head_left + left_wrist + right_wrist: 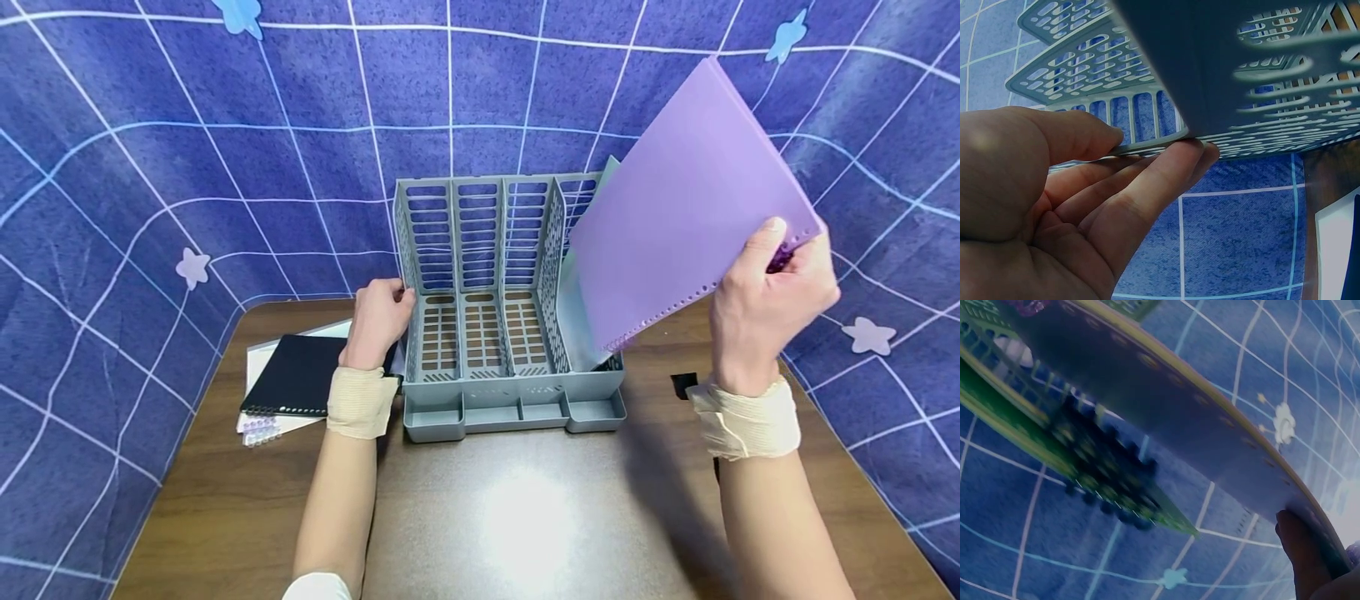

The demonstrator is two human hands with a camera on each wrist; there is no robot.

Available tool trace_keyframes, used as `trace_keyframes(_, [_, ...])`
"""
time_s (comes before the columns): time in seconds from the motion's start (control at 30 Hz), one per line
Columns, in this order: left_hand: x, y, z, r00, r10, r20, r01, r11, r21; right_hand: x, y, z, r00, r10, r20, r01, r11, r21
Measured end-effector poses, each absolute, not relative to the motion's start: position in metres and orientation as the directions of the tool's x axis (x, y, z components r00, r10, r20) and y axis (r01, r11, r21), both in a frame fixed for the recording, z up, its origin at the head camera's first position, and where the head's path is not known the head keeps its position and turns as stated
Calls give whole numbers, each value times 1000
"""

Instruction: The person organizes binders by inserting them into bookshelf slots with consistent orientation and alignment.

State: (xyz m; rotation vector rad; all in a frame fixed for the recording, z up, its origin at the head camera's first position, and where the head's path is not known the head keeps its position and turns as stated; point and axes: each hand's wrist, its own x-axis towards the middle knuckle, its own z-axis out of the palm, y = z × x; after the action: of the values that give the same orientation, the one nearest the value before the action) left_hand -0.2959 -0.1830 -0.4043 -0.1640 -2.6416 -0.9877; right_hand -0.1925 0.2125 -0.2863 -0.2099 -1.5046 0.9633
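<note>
My right hand (776, 287) grips a purple notebook (682, 192) by its lower right corner, where a row of punched holes runs along the edge. The notebook is tilted, its lower left corner over the rightmost slot of a grey-blue file organizer (517, 385). A pale green notebook (573, 308) stands in that slot, partly hidden behind the purple one; dark binding discs (1107, 462) show on it in the right wrist view. At the organizer's left side, my left hand (382, 321) pinches the thin rim, thumb on one face and fingers (1154, 181) on the other.
A black notebook (288, 375) lies on white ones (258, 358) at the left of the wooden table (202, 517). The organizer has several upright dividers and small front trays (435, 417). Blue grid-patterned cloth (300, 100) hangs behind. A small black piece (682, 384) lies at right.
</note>
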Motion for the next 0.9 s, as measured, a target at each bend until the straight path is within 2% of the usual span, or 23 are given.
trace_keyframes(0.27, [-296, -183, -404, -947, -9, 320, 206, 748, 631, -206, 196, -308, -282, 633, 721, -344, 634, -692])
trace_keyframes(0.63, [-292, -181, -403, -955, -10, 296, 188, 753, 631, -222, 186, -342, -355, 565, 745, -292, 689, -663])
trace_keyframes(0.9, [-295, -183, -405, -952, -2, 306, 200, 752, 628, -225, 181, -346, -357, 530, 769, -310, 709, -633])
